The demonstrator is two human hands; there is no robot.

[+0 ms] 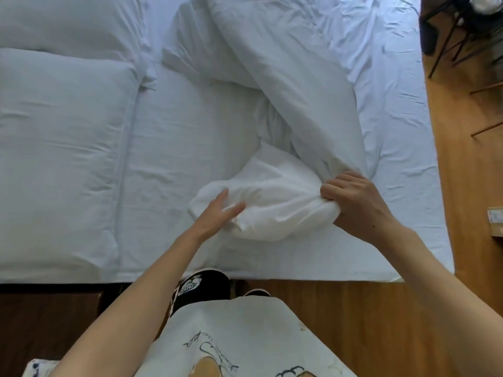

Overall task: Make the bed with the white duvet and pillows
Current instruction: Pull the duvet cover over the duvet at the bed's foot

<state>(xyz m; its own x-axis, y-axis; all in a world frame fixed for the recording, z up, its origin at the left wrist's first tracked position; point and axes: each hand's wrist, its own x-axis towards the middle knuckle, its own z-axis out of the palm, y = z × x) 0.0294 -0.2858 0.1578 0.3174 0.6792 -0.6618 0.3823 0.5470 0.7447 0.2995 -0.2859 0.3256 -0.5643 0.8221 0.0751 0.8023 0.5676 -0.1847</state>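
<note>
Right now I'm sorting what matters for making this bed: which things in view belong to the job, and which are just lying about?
Part of the job:
- white duvet, bunched up, gripped by the right hand
- left hand, fingers straight on the duvet's near end
- two pillows
- bed sheet

Lying about:
- dark chair on the wooden floor
- cardboard box

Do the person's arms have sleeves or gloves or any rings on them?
No. Both arms are bare as far up as the picture shows, with no sleeves in sight. The left hand and right hand wear no gloves, rings or watch. The right wrist has one tiny dark dot.
</note>
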